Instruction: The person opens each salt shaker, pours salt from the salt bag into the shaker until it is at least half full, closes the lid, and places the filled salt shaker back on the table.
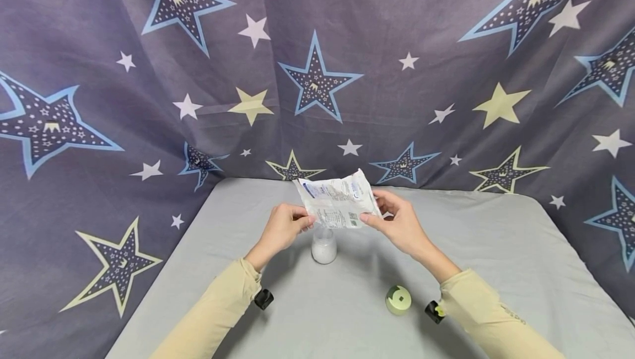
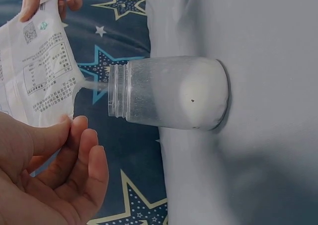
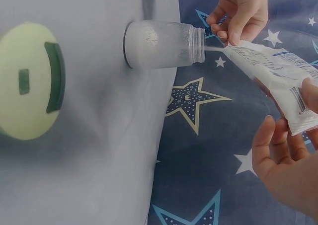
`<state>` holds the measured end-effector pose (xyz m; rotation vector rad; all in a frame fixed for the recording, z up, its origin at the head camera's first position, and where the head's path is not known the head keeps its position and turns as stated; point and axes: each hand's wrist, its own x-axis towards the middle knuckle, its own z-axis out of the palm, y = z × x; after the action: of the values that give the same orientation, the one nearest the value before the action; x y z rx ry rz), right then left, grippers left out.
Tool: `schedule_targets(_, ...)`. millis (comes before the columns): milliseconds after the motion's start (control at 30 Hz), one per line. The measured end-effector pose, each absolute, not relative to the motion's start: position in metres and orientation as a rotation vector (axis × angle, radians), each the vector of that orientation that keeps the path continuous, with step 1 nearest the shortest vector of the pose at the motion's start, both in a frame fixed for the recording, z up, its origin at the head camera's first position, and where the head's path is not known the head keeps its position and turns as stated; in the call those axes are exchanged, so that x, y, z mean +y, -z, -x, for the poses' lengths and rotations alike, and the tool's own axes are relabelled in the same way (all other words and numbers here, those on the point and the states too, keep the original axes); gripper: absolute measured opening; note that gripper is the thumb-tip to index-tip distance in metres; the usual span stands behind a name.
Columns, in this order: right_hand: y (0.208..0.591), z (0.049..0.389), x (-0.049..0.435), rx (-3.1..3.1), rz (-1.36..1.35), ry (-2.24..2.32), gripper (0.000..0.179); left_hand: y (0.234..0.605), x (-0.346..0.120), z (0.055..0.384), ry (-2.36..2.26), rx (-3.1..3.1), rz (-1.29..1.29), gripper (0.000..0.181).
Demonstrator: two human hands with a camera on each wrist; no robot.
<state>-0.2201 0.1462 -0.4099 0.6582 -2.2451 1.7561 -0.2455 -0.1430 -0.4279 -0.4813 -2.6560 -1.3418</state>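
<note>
Both hands hold a white printed plastic packet [image 1: 339, 199], tilted above a clear glass jar [image 1: 324, 248]. My left hand [image 1: 281, 228] pinches the packet's lower left corner between thumb and fingers. At the opposite end, my right hand [image 1: 401, 225] grips it with the thumb in front and fingers behind. From the packet's corner a thin stream of white grains [image 2: 94, 85] falls into the jar's open, threaded mouth. White grains fill the jar's lower part, as the left wrist view shows. The jar stands upright on the grey cloth.
A round pale green lid [image 1: 398, 299] with a darker green slot lies on the grey cloth-covered table [image 1: 307, 315], near the right forearm. Behind the table hangs a dark curtain [image 1: 387, 94] with a star pattern. Black wrist cameras are strapped under both sleeves.
</note>
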Motion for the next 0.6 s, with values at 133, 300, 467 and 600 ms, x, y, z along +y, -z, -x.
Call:
schedule_targets(133, 0.4112, 0.2204, 0.1459, -2.244, -0.657, -1.756, 0.048, 0.4293, -0.1432, 0.2456, 1.362, -2.649, 0.477, 0.014)
schedule_targets(300, 0.4115, 0.2205, 0.1455, -2.245, -0.652, -1.753, 0.048, 0.4292, -0.1432, 0.2451, 1.376, -2.655, 0.465, 0.013)
schedule_targets(467, 0.4103, 0.2203, 0.1448, -2.253, -0.644, -1.754, 0.048, 0.4303, -0.1436, 0.2453, 1.386, -2.646, 0.469, 0.011)
schedule_targets(600, 0.4097, 0.2204, 0.1444, -2.253, -0.646, -1.755, 0.048, 0.4304, -0.1438, 0.2454, 1.383, -2.645, 0.473, 0.012)
